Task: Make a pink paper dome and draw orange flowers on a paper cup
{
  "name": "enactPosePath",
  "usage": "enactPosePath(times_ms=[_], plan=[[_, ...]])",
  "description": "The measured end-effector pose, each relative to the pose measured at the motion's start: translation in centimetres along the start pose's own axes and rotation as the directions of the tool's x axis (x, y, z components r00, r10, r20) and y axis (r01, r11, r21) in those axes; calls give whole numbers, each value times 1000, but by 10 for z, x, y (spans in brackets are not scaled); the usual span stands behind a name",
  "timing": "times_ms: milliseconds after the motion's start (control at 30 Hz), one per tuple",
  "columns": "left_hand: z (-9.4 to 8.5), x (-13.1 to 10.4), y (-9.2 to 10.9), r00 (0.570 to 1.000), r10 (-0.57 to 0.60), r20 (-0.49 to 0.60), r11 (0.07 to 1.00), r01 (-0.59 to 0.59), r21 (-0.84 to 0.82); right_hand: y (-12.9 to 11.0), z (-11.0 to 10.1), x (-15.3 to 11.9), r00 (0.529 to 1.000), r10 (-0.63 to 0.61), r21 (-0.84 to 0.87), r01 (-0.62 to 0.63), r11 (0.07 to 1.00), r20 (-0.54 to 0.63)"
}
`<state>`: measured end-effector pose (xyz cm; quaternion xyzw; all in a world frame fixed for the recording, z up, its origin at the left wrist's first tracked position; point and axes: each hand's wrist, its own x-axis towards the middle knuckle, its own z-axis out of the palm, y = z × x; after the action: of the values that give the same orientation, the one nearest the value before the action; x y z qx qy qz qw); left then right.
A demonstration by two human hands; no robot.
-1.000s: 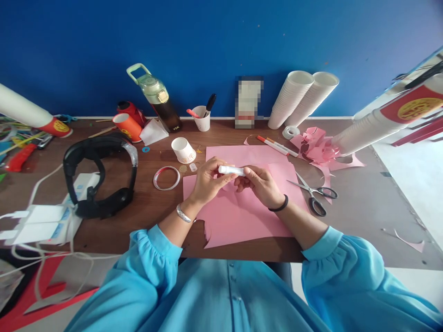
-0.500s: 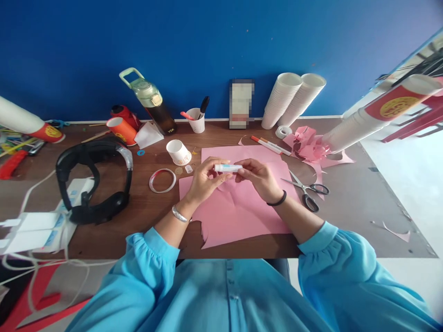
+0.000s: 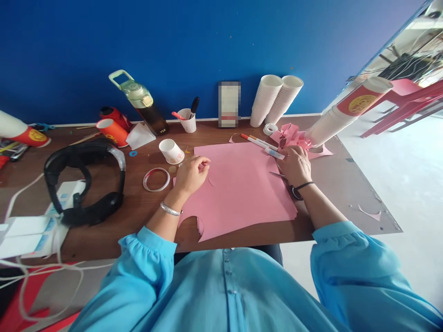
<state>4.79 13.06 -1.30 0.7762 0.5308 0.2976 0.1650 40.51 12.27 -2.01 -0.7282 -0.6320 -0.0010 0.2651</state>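
Observation:
At the right edge of the pink paper (image 3: 242, 189), my right hand (image 3: 296, 167) is closed around one end of a white glue stick (image 3: 274, 153) with a pale blue label. The stick lies low beside two slim markers (image 3: 258, 141). Under this hand are scissors (image 3: 277, 174), mostly hidden, with a blade tip and part of a black handle showing. My left hand (image 3: 192, 174) hovers over the paper's left side, its fingers loosely curled and nothing visible in them. Near it are a white paper cup (image 3: 171, 151) and a roll of tape (image 3: 156, 180).
Crumpled pink paper (image 3: 292, 136) sits by a leaning cup stack (image 3: 332, 122). Two more cup stacks (image 3: 266, 99) stand by the blue wall, with a bottle (image 3: 145, 103) and a pen cup (image 3: 188, 122). A black headset (image 3: 86, 180) and a power strip (image 3: 65, 196) lie left.
My right hand has carried the glue stick right and away, down beside the markers. My left hand has let go of it and moved slightly left. The view has turned a little right.

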Motion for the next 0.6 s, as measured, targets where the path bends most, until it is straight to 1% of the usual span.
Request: enactPosePath(times_ms=[33,67,100,133,167,233,300,333,400,467,600], plan=[[0,0,1,1000,-3,6,1000,3,14,-10,-2,-6,997,-79,-24,79,997,-26],[0,0,2,1000,-4,21,1000,3,27,-23,-4,-13,987,-157,-30,156,987,-27],[0,0,3,999,-3,44,999,2,39,-38,-6,-21,973,-228,-5,228,974,24],[1,-1,3,997,-4,71,999,1,49,-55,-7,-28,952,-287,36,285,958,110],[1,-1,4,995,-4,97,998,-2,58,-72,-7,-36,920,-332,69,324,943,208],[2,-2,4,990,13,144,997,-23,69,-103,-1,-48,848,-383,69,386,920,367],[3,-3,4,983,55,175,995,-69,75,-125,7,-55,803,-395,48,419,907,445],[3,-4,4,979,80,189,992,-96,78,-131,11,-56,797,-388,36,421,906,463],[2,-6,3,971,118,210,987,-138,82,-138,18,-56,800,-374,27,410,912,468],[2,-6,2,966,131,224,986,-150,71,-138,21,-55,811,-361,38,388,921,461],[4,-4,-1,965,126,230,991,-134,20,-133,24,-54,822,-353,92,351,932,448]])
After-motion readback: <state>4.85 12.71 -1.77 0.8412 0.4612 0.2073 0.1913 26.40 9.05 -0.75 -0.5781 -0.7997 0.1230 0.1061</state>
